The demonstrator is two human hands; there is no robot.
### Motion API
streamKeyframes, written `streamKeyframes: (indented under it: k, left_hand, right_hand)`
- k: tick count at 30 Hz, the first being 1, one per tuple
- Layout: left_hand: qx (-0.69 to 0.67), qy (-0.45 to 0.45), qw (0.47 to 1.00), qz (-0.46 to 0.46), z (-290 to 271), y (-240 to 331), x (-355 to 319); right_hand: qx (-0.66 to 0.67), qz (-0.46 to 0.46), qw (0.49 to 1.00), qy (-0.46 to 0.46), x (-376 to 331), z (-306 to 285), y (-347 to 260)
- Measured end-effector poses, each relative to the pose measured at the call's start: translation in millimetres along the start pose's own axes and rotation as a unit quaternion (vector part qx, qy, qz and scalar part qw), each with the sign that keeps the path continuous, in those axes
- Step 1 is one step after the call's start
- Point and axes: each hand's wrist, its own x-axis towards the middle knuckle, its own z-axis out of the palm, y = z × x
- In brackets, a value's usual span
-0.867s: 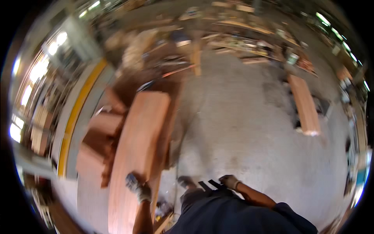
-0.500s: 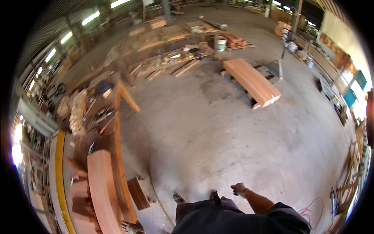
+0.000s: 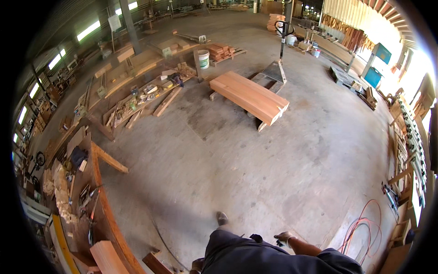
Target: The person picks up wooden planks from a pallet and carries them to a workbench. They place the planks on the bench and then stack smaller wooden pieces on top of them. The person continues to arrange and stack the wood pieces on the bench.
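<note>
The right hand (image 3: 284, 238) hung low beside the person's dark trousers (image 3: 237, 253), above the concrete floor (image 3: 255, 164); it was gloved, and I cannot tell how far it was open or if it held something. The left hand was not visible. Left of the trousers stood a long bench (image 3: 98, 196) with tools. Far ahead of the trousers, a stack of planks (image 3: 250, 96) lay near a pallet jack (image 3: 276, 68).

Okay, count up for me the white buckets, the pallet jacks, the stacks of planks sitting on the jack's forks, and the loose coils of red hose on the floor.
White bucket: 1
Pallet jack: 1
Plank stack on the forks: 1
Red hose coil: 1
Total: 4
</note>
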Motion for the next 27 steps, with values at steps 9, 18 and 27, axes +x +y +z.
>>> streamKeyframes:
  k: [9,18,27]
  left_hand:
    - [0.223,0.102,0.969,0.028,-238.2,24.2,96.0]
    - [0.222,0.256,0.922,0.188,-334.9,120.3,165.5]
    - [0.224,0.027,0.970,0.089,-287.4,195.5,210.7]
  right_hand:
    - [0.124,-0.021,0.992,-0.007,4.2,-28.4,-89.3]
    - [0.190,0.016,0.981,0.024,23.4,-73.2,-146.6]
    - [0.076,0.017,0.997,0.015,108.0,-177.6,-199.1]
